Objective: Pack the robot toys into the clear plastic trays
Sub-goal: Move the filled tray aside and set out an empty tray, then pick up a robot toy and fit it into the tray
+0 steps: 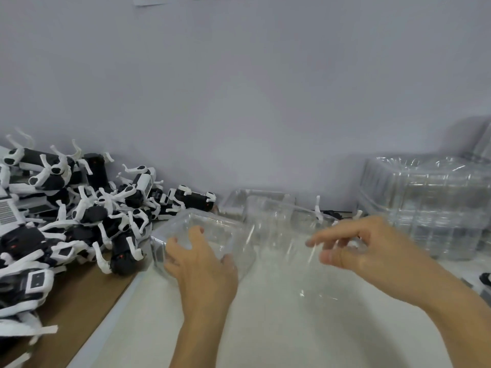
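Note:
A heap of black-and-white robot toys fills the left side of the table, up against the wall. In the middle, a clear plastic tray is held above the white surface. My left hand grips its near left end, fingers curled over the rim. A second clear tray part sits just right of it, blurred. My right hand has its fingers curled at that part's right edge and seems to pinch the clear plastic. One more robot toy lies behind the trays, mostly hidden.
A tall stack of clear plastic trays stands at the right against the grey wall. Brown cardboard lies under the toy heap. The white table surface spreads below my hands. A dark toy part shows at the right edge.

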A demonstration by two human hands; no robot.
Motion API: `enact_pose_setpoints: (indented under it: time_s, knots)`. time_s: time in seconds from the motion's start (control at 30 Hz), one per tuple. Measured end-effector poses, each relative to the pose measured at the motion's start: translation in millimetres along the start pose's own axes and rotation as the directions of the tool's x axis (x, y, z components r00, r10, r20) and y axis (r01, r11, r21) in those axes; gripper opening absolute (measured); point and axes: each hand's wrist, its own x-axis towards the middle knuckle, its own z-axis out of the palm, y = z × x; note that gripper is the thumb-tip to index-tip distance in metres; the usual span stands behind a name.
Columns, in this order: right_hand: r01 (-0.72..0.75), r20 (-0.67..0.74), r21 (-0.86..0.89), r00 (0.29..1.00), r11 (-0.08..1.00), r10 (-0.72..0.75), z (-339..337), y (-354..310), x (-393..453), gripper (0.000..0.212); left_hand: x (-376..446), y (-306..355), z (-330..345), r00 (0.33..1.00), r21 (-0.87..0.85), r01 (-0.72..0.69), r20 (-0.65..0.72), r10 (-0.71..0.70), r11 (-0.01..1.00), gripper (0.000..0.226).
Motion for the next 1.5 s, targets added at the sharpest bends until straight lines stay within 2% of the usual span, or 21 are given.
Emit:
enact_pose_setpoints:
  time_s: [0.1, 0.17, 0.27, 0.33, 0.37, 0.43, 0.47, 0.6, 0.63, 0.73, 0.83, 0.9, 0.97, 1.03, 1.07, 1.17, 1.23, 1.4, 1.5]
  knots:
    - [-0.117, 0.105, -0.228, 0.984, 0.967, 0.143, 0.3, -1.3, -2.2, 0.027, 5.7, -8.4, -5.8, 0.997, -0.057, 0.071, -0.023, -0.072, 0.996, 0.059]
    - [-0.176, 0.14, -0.334, 0.962, 0.926, 0.233, 1.0, 0.5, -2.9, 0.024, 10.2, -12.7, -11.4, 0.997, -0.078, 0.067, -0.041, -0.07, 0.995, 0.062]
    - [-0.208, 0.232, -0.41, 0.918, 0.888, 0.323, 5.0, 2.6, -4.0, 0.016, 13.4, -18.0, -10.5, 0.996, -0.135, 0.076, -0.027, -0.08, 0.988, 0.064]
    - [-0.221, 0.281, -0.4, 0.894, 0.889, 0.349, 7.6, -0.6, -4.9, 0.012, 12.8, -19.6, -6.2, 0.997, -0.148, 0.074, -0.023, -0.078, 0.986, 0.062]
    - [-0.218, 0.28, -0.391, 0.897, 0.894, 0.341, 9.0, -2.6, -4.1, 0.01, 12.7, -19.2, -4.6, 0.997, -0.155, 0.074, -0.026, -0.078, 0.985, 0.06]
    - [-0.203, 0.226, -0.391, 0.924, 0.898, 0.308, 10.8, -3.0, -1.0, 0.033, 14.6, -18.2, -3.7, 0.993, -0.19, 0.106, -0.021, -0.112, 0.976, 0.055]
    - [-0.199, 0.178, -0.41, 0.939, 0.89, 0.293, 12.3, -0.3, 1.1, 0.037, 16.9, -18.1, -4.1, 0.989, -0.215, 0.139, -0.008, -0.144, 0.967, 0.051]
    - [-0.178, 0.07, -0.413, 0.972, 0.893, 0.226, 22.7, 5.7, 5.1, 0.005, 24.2, -21.7, -11.6, 0.973, -0.332, 0.223, 0.012, -0.232, 0.917, 0.035]
    - [-0.182, 0.08, -0.406, 0.969, 0.895, 0.233, 25.6, 6.2, 4.6, 0.007, 24.4, -22.0, -15.3, 0.97, -0.34, 0.222, -0.016, -0.241, 0.914, 0.031]
    - [-0.192, 0.119, -0.402, 0.958, 0.895, 0.259, 30.7, 14.7, 4.8, 0.025, 28.9, -21.4, -30.5, 0.965, -0.242, 0.141, -0.183, -0.187, 0.96, 0.033]
    - [-0.184, 0.099, -0.385, 0.966, 0.904, 0.238, 30.3, 18.4, 5.4, 0.021, 48.0, -30.1, -47.4, 0.954, -0.03, 0.052, -0.294, -0.059, 0.998, 0.052]
    - [-0.172, 0.085, -0.379, 0.972, 0.909, 0.219, 30.9, 20.6, 5.2, 0.018, 68.3, -39.3, -58.8, 0.967, 0.08, 0.11, -0.239, -0.088, 0.991, 0.065]
    - [-0.165, 0.07, -0.374, 0.976, 0.913, 0.205, 32.1, 22.4, 5.4, 0.018, 91.1, -51.3, -68.4, 0.979, 0.225, 0.188, -0.119, -0.165, 0.956, 0.067]
    - [-0.165, 0.059, -0.367, 0.978, 0.915, 0.2, 33.0, 24.5, 6.1, 0.018, 109.2, -63.1, -77.2, 0.984, 0.502, 0.143, 0.016, -0.175, 0.853, 0.05]
    - [-0.165, 0.055, -0.363, 0.979, 0.917, 0.197, 33.5, 25.3, 6.5, 0.018, 116.5, -67.7, -80.4, 0.985, 0.573, 0.088, 0.07, -0.156, 0.815, 0.038]
    - [-0.161, 0.046, -0.354, 0.981, 0.921, 0.189, 35.6, 27.4, 7.6, 0.018, 125.1, -74.4, -84.4, 0.973, 0.571, -0.056, 0.214, -0.082, 0.819, 0.008]
    - [-0.159, 0.04, -0.343, 0.982, 0.926, 0.183, 36.5, 29.0, 8.2, 0.018, 124.0, -74.6, -85.8, 0.963, 0.57, -0.118, 0.266, -0.046, 0.813, 0.005]
    - [-0.15, 0.027, -0.305, 0.986, 0.941, 0.166, 37.0, 33.3, 9.2, 0.017, 117.1, -65.2, -100.4, 0.988, 0.458, -0.1, 0.154, 0.032, 0.884, 0.021]
    - [-0.139, 0.023, -0.297, 0.988, 0.945, 0.153, 38.2, 35.1, 9.6, 0.017, 109.8, -47.5, -113.6, 0.993, 0.335, -0.081, 0.11, 0.046, 0.939, 0.024]
